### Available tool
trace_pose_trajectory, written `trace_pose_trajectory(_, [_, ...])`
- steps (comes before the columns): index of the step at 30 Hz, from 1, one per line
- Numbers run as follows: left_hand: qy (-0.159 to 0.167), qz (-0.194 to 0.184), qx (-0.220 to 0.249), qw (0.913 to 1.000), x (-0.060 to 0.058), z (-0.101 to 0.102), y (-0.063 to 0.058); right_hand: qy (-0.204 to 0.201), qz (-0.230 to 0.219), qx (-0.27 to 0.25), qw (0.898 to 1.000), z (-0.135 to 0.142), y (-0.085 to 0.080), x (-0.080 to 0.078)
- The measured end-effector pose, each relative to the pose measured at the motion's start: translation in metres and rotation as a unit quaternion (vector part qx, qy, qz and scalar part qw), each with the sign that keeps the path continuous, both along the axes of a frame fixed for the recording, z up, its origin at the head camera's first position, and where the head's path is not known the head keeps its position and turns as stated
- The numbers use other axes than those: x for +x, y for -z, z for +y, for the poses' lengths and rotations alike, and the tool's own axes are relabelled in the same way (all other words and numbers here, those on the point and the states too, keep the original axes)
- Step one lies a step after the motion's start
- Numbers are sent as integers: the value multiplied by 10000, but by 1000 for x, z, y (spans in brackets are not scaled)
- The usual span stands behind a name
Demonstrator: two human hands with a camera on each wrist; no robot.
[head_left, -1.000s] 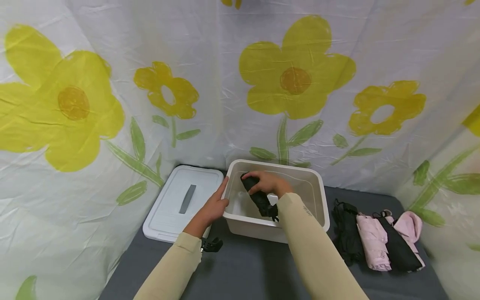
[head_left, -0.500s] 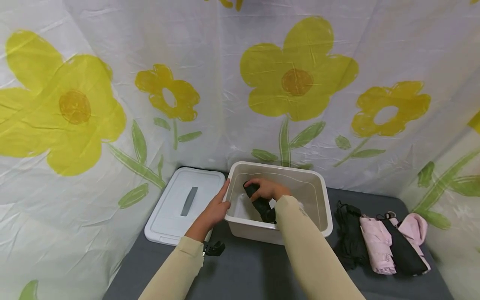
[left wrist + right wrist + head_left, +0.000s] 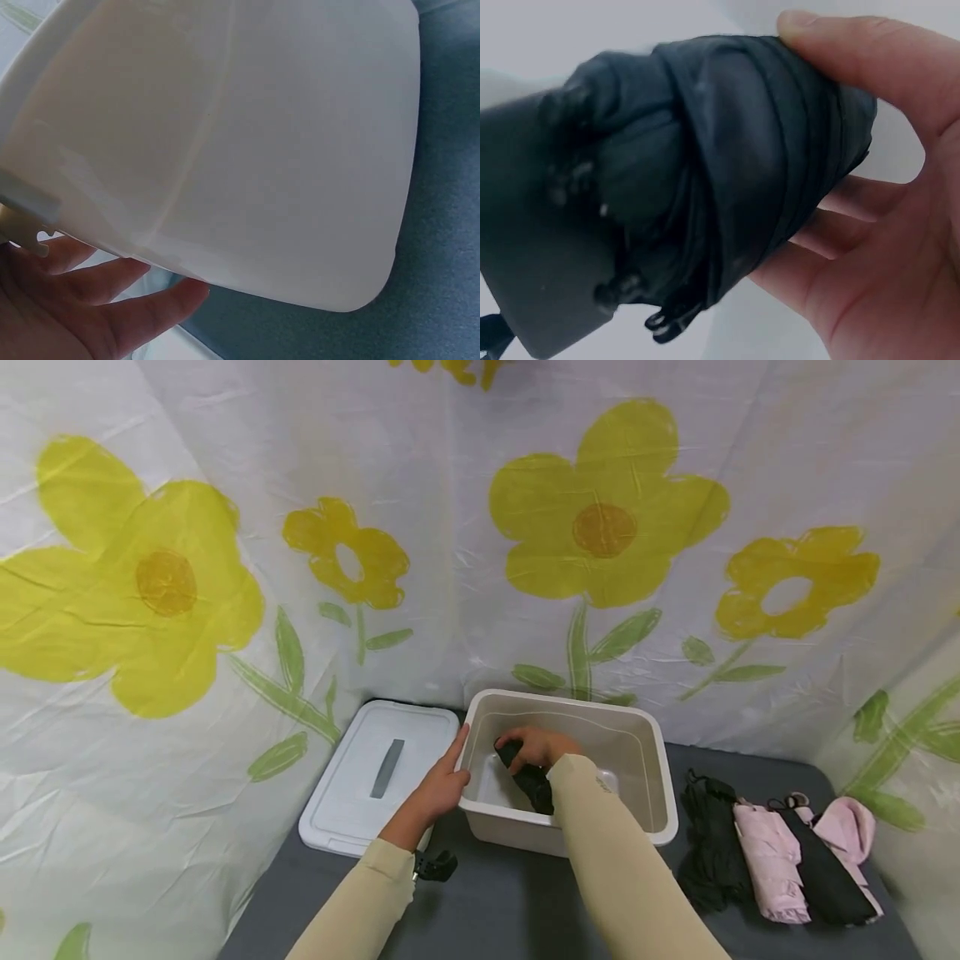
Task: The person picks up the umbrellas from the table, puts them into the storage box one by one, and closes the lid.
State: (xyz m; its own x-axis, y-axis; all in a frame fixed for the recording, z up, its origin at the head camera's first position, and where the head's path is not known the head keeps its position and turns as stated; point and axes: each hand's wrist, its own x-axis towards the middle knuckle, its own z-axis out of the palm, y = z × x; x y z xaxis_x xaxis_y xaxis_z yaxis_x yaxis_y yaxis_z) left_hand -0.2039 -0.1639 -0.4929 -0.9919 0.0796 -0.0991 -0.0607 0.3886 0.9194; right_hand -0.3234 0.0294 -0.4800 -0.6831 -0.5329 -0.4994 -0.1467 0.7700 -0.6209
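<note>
Inside a beige plastic storage bin (image 3: 510, 833), my right hand (image 3: 542, 747) grips a folded black umbrella (image 3: 531, 787) near its far end. The umbrella lies slanted, low in the bin, partly hidden by my forearm. In the right wrist view, its wrapped canopy (image 3: 735, 157) sits between thumb and fingers, and rib tips show beside the dark handle (image 3: 547, 232). My left hand (image 3: 438, 789) rests against the bin's left side, index finger straight along it and thumb at the rim. In the left wrist view, nearly straight fingers (image 3: 142, 319) touch the outer wall.
A white lid (image 3: 337, 810) with a grey handle lies left of the bin. To the right, a black folded umbrella (image 3: 712, 852), a pink one (image 3: 768, 860) and a black-and-pink bundle (image 3: 828, 872) lie side by side on the dark grey tabletop (image 3: 495, 910). A flowered curtain hangs behind.
My right hand has lowered the black umbrella deeper into the bin. The left hand stays at the bin's left side. The whole view has shifted slightly.
</note>
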Motion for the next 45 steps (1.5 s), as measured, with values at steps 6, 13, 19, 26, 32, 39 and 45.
trace_pose_trajectory(6, [124, 37, 39, 9999, 3, 2, 0, -244, 185, 451, 9985, 0, 3, -1])
trace_pose_trajectory(13, [78, 33, 7, 10000, 4, 3, 0, -189, 239, 655, 9974, -4, 5, 1])
trace_pose_trajectory(19, [46, 47, -43, 10000, 3, 1, -2, 782, -645, -234, 9946, -10, 6, 2])
trace_pose_trajectory(26, [63, 37, -82, 9999, 3, 2, -2, 1089, -961, -558, 9878, -10, 1, 4])
trace_pose_trajectory(32, [67, 113, 2, 9999, 2, 0, -3, 843, -1136, -479, 9888, -6, -13, 4])
trace_pose_trajectory(39, [105, 60, 50, 9999, 0, -1, 1, 521, -1073, -270, 9925, 5, -33, 8])
trace_pose_trajectory(45, [152, 50, 93, 9998, -1, -2, 0, 363, -790, -116, 9961, 16, -52, 11])
